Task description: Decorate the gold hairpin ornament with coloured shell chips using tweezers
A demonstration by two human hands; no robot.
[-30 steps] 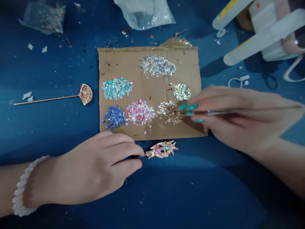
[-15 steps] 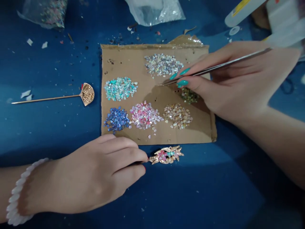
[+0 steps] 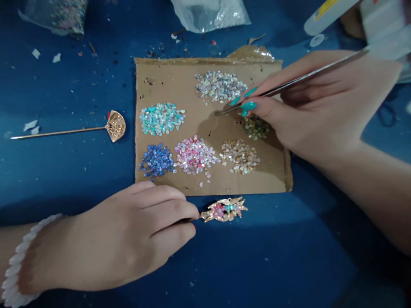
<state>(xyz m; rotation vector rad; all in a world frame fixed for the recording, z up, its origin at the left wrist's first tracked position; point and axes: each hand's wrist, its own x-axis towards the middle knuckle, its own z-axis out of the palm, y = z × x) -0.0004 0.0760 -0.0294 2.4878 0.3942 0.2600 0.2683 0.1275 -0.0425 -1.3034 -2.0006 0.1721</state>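
Currently, the left hand (image 3: 122, 239) pinches the gold ornament (image 3: 221, 209) by its 9 o'clock end, just off the 6 o'clock edge of the cardboard (image 3: 173, 87). The right hand's grip is closed round the tweezers (image 3: 308, 78), tips at mid-cardboard; whether they carry a chip, I cannot tell. Done well, this calls for a light squeeze, a shallow tip angle and a steady left pinch, lest a chip flick away or the ornament roll. From the tips, silver chips (image 3: 221, 87) sit at 12 o'clock and pink chips (image 3: 195, 155) at 7, so sideways drags could scatter them. The cardboard's raised edge might catch low tips. Blue surface (image 3: 224, 265) stretches beyond the ornament at 5 and 6 o'clock, giving wrists room.
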